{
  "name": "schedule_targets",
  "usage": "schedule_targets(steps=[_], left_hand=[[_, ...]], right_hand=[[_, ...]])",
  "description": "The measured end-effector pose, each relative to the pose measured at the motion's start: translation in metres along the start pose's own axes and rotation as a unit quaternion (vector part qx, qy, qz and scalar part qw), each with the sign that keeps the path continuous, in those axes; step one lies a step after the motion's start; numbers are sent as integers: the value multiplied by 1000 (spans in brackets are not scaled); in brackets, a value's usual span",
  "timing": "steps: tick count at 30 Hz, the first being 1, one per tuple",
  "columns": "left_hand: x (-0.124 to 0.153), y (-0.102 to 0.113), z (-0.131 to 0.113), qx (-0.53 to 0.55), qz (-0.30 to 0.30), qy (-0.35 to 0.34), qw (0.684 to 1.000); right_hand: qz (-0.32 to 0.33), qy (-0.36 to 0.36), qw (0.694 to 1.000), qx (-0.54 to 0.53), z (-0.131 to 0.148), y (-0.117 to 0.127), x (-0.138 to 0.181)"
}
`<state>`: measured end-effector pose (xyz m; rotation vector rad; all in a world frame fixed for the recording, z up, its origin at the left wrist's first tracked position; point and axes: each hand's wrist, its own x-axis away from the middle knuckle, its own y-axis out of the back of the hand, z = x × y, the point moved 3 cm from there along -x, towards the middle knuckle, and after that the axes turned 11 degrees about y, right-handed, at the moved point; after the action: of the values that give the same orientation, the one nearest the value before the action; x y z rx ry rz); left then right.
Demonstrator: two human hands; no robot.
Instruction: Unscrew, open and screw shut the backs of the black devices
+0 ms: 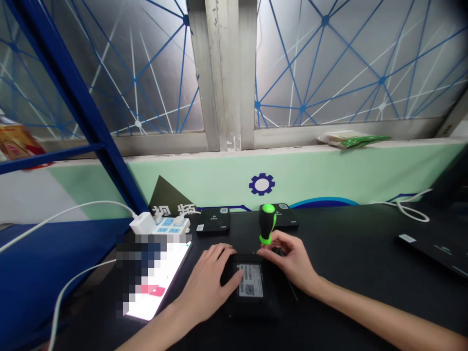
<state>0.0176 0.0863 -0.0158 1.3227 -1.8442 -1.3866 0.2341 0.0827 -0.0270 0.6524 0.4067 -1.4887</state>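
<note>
A flat black set-top box (pixel 268 304) lies on the dark table in front of me, its white printed label (pixel 250 281) facing up. My left hand (pixel 212 273) grips its left side, with the thumb across the label and the fingers at the far left corner. A screwdriver (pixel 268 224) with a black and bright green handle stands upright over the box's far edge. Just below that handle, the fingers of my right hand (pixel 292 258) are closed in a pinch; the screwdriver's tip is hidden. Under my right hand pokes a thin dark rod (pixel 293 291), its other end covered.
Two similar black boxes, one left (pixel 213 221) and one right (pixel 287 216), lie by the wall. Another dark device (pixel 435 251) is at far right. On the left are a lit tablet-like screen (pixel 161 278), a power strip (pixel 171 225) and white cables (pixel 60 292).
</note>
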Motion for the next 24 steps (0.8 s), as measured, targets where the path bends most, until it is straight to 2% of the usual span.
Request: schedule_targets(steps=[2,7,10,14,18,24], left_hand=[[0,-1,1,0,1,2,1000],[0,0,0,-3,4,2,1000],[0,1,-2,-3,6,3,1000],[0,1,-2,-2,11,7,1000],[0,0,-1,-3,7,4,1000],[0,-2,1,0,1,3,1000]], right_hand=[[5,1,1000,-4,2,2,0],[71,62,995,13,13,1,1],[43,49,998,26,10,-1,0],[-8,6,1000,-9,6,0,-2],[6,33,999,-27,11,2,-1],[-42,33,997,-58,9,7,1]])
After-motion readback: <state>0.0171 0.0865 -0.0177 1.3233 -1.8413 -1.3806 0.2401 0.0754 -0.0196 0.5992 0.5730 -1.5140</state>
